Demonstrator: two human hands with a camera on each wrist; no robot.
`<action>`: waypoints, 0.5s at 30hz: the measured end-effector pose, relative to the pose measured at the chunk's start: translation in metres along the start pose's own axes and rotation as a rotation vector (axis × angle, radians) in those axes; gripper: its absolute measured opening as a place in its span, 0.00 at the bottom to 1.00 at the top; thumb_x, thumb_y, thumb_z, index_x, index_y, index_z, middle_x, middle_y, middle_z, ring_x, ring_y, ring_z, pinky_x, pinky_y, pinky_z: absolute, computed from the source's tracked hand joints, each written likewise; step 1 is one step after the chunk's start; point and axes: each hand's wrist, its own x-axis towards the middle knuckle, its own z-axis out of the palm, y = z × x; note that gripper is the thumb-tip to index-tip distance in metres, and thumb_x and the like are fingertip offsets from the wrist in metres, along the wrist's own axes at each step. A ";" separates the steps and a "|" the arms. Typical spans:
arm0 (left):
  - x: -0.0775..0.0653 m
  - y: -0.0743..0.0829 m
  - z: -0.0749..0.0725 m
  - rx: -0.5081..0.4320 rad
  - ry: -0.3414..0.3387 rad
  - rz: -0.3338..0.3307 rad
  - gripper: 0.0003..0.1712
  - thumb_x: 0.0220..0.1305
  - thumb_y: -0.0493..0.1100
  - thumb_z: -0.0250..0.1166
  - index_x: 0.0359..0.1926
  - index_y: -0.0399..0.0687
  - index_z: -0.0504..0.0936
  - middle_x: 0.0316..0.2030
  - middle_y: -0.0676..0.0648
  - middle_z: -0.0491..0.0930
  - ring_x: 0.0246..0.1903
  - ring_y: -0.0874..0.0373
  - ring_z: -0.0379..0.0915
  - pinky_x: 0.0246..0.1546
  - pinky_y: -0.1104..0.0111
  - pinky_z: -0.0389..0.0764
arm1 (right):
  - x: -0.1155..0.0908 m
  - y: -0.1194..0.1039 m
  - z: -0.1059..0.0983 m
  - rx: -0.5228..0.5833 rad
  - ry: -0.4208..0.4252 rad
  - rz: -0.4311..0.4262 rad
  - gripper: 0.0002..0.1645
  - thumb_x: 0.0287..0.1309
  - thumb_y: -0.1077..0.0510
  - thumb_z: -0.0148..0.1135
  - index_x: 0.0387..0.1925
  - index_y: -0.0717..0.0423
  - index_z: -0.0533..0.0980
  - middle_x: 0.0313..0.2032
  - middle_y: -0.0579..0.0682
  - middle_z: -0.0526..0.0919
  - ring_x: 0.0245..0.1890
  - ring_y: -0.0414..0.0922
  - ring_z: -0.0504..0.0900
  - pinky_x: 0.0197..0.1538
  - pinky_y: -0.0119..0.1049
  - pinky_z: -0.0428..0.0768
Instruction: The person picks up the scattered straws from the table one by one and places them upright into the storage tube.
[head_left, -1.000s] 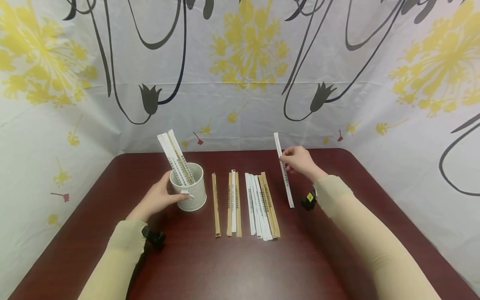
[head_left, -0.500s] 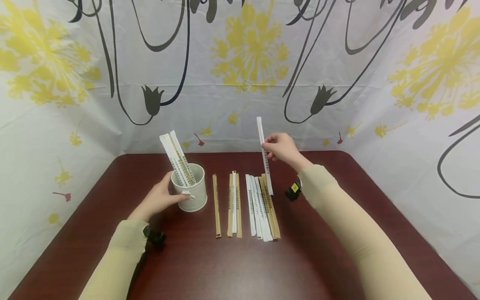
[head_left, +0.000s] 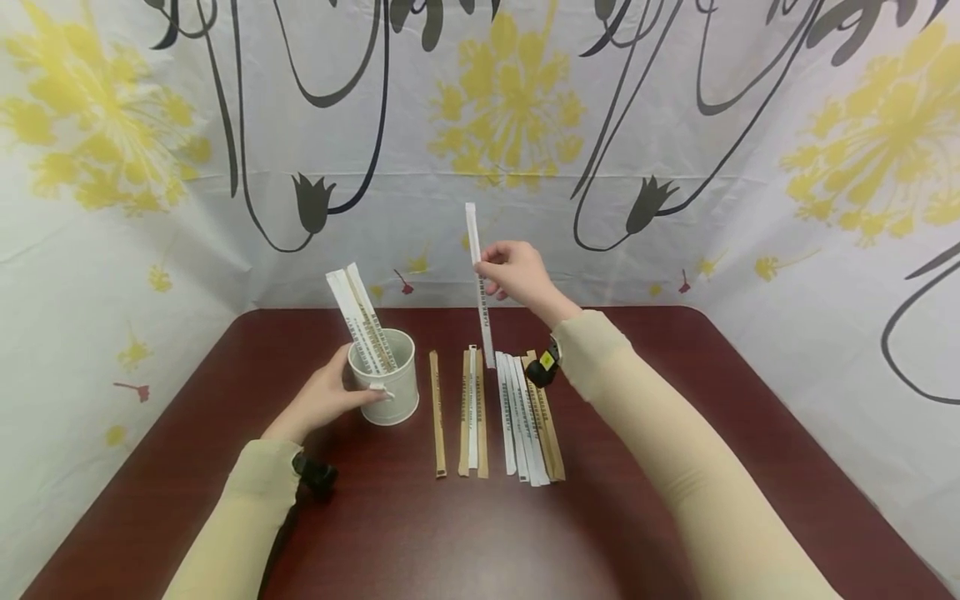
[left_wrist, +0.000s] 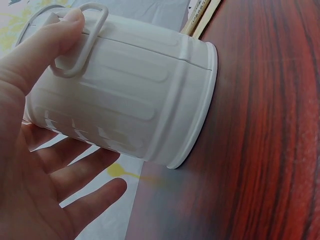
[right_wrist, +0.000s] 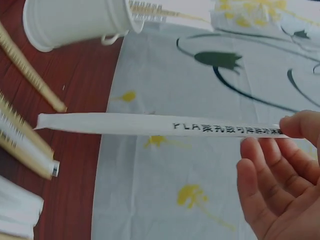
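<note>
The right hand [head_left: 517, 271] stands farther left and higher than in the earlier frame, at centre, thumb and fingers pinching a near-upright white wrapped straw [head_left: 482, 300] above the counter [head_left: 450, 550]. The left hand [head_left: 322, 400], left of centre, grips the bucket [head_left: 402, 396] between thumb and fingers. Advisable: light pinch, steady bucket, lower end clear of the loose straws [head_left: 473, 417].

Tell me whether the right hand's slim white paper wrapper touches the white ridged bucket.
Apart. The head view shows dark-red tabletop plainly between the wrapper and the bucket.
</note>
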 end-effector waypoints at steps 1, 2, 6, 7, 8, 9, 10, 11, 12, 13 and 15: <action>0.000 0.000 0.000 0.001 0.000 0.000 0.53 0.33 0.65 0.70 0.61 0.59 0.56 0.50 0.49 0.70 0.51 0.52 0.64 0.48 0.54 0.65 | 0.001 -0.003 0.003 0.011 0.002 -0.016 0.10 0.52 0.53 0.59 0.33 0.55 0.74 0.30 0.51 0.79 0.25 0.52 0.79 0.29 0.47 0.77; 0.000 0.000 0.000 0.002 0.000 -0.001 0.53 0.33 0.65 0.70 0.60 0.59 0.57 0.50 0.49 0.70 0.51 0.52 0.64 0.49 0.54 0.65 | 0.001 -0.006 0.007 0.022 0.006 -0.035 0.09 0.52 0.53 0.59 0.33 0.54 0.74 0.30 0.51 0.78 0.25 0.52 0.79 0.28 0.47 0.77; 0.000 0.001 0.000 0.010 0.002 -0.005 0.53 0.33 0.65 0.70 0.61 0.58 0.56 0.50 0.48 0.70 0.51 0.52 0.64 0.49 0.54 0.64 | -0.006 -0.028 0.018 0.044 0.022 -0.089 0.09 0.53 0.55 0.59 0.34 0.56 0.74 0.31 0.52 0.78 0.26 0.53 0.79 0.25 0.40 0.77; 0.000 0.001 0.000 0.012 0.002 -0.005 0.53 0.33 0.65 0.70 0.61 0.58 0.56 0.51 0.48 0.70 0.52 0.51 0.63 0.50 0.54 0.64 | -0.009 -0.035 0.020 0.049 0.026 -0.099 0.10 0.54 0.55 0.58 0.35 0.58 0.74 0.32 0.53 0.78 0.27 0.54 0.79 0.24 0.38 0.77; 0.000 0.001 0.000 0.014 0.002 -0.006 0.53 0.33 0.65 0.70 0.61 0.58 0.56 0.51 0.48 0.69 0.52 0.51 0.63 0.50 0.53 0.64 | -0.010 -0.038 0.023 0.060 0.032 -0.110 0.10 0.54 0.56 0.58 0.35 0.58 0.74 0.32 0.53 0.78 0.27 0.54 0.79 0.23 0.37 0.77; 0.000 0.001 0.000 0.014 0.001 -0.006 0.53 0.33 0.65 0.70 0.61 0.57 0.56 0.51 0.47 0.69 0.52 0.51 0.63 0.50 0.53 0.63 | -0.010 -0.042 0.026 0.069 0.036 -0.119 0.10 0.55 0.56 0.58 0.36 0.59 0.74 0.33 0.54 0.78 0.28 0.55 0.79 0.23 0.37 0.77; 0.000 0.001 0.000 0.013 0.000 -0.007 0.54 0.33 0.65 0.70 0.61 0.57 0.56 0.52 0.47 0.69 0.52 0.51 0.63 0.50 0.53 0.63 | -0.009 -0.044 0.029 0.080 0.039 -0.129 0.10 0.55 0.57 0.58 0.36 0.60 0.74 0.33 0.54 0.78 0.28 0.55 0.79 0.24 0.38 0.77; 0.000 0.001 0.000 0.013 0.001 -0.008 0.54 0.33 0.65 0.70 0.61 0.57 0.55 0.52 0.47 0.69 0.52 0.51 0.63 0.50 0.53 0.63 | -0.005 -0.043 0.033 0.087 0.045 -0.147 0.11 0.54 0.55 0.58 0.36 0.58 0.74 0.33 0.53 0.78 0.27 0.53 0.79 0.23 0.37 0.77; 0.000 0.001 0.000 0.014 0.000 -0.007 0.54 0.33 0.65 0.70 0.62 0.57 0.55 0.52 0.47 0.69 0.53 0.51 0.62 0.50 0.53 0.63 | -0.001 -0.040 0.037 0.097 0.051 -0.165 0.10 0.54 0.54 0.59 0.35 0.57 0.74 0.32 0.52 0.78 0.27 0.53 0.79 0.23 0.37 0.77; 0.000 0.001 0.000 0.014 0.000 -0.007 0.54 0.33 0.65 0.70 0.62 0.57 0.55 0.52 0.47 0.69 0.52 0.51 0.63 0.50 0.53 0.63 | 0.003 -0.038 0.041 0.101 0.055 -0.181 0.10 0.54 0.53 0.59 0.35 0.56 0.74 0.32 0.50 0.78 0.26 0.51 0.79 0.24 0.40 0.77; 0.001 0.000 0.000 0.014 0.004 -0.011 0.54 0.33 0.65 0.70 0.61 0.58 0.55 0.52 0.48 0.69 0.52 0.51 0.63 0.50 0.54 0.63 | 0.009 -0.035 0.050 0.110 0.062 -0.211 0.10 0.53 0.52 0.59 0.34 0.53 0.74 0.31 0.48 0.78 0.25 0.47 0.79 0.25 0.40 0.77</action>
